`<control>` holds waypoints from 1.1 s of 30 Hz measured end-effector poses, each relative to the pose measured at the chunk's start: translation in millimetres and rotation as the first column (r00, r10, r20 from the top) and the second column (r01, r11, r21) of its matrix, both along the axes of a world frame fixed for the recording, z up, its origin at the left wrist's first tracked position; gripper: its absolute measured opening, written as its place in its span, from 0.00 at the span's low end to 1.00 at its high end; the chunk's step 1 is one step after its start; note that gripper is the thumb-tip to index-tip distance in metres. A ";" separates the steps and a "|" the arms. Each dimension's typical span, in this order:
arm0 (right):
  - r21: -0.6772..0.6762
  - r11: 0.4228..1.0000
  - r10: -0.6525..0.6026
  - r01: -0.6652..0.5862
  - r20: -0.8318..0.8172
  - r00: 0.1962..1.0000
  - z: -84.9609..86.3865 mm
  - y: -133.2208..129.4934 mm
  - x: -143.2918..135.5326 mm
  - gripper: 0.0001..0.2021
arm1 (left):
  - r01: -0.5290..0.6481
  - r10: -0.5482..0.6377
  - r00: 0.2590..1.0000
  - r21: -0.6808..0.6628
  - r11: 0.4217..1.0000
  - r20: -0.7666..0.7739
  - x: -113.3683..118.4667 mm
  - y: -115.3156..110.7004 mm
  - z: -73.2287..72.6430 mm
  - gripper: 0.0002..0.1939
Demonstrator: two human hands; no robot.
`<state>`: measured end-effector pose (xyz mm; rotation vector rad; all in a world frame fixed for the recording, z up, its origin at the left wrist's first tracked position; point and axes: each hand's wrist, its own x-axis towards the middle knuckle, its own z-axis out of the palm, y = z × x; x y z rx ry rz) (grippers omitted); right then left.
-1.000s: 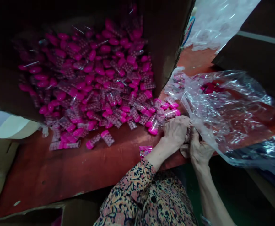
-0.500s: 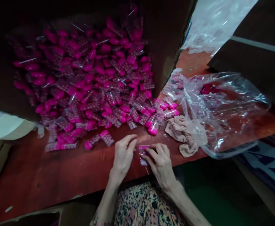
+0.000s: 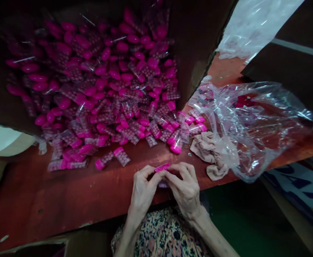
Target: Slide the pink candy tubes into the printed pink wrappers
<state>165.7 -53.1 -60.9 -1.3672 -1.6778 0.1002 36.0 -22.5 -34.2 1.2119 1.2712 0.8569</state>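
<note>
My left hand (image 3: 145,185) and my right hand (image 3: 184,187) meet at the near edge of the table. Between their fingertips is a small pink printed label (image 3: 162,167), its top edge raised toward the pile. Both hands pinch it, and the fingers hide its lower part. A paler bit shows beneath the fingers; whether it belongs to the same piece I cannot tell. Just beyond my left hand lie two clear tubes of small round beads with pink caps, one of them a bead tube (image 3: 122,156) lying on its side.
A large heap of pink-capped tubes (image 3: 124,100) spills from an open cardboard box (image 3: 196,46). To the right lie a crumpled beige cloth (image 3: 206,150) and a clear plastic bag (image 3: 263,132). A pale round container (image 3: 9,141) stands at the left on the red table (image 3: 73,192).
My left hand has come in beside the right and now grips the pink label too. The label, flat on the table before, is lifted and tilted. The view has shifted slightly.
</note>
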 end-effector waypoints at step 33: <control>-0.448 0.855 0.007 -0.261 -0.494 0.869 4.7 6.4 -20.9 0.13 | -0.422 0.570 0.666 -0.387 0.819 0.481 4.2 6.4 -12.2 0.09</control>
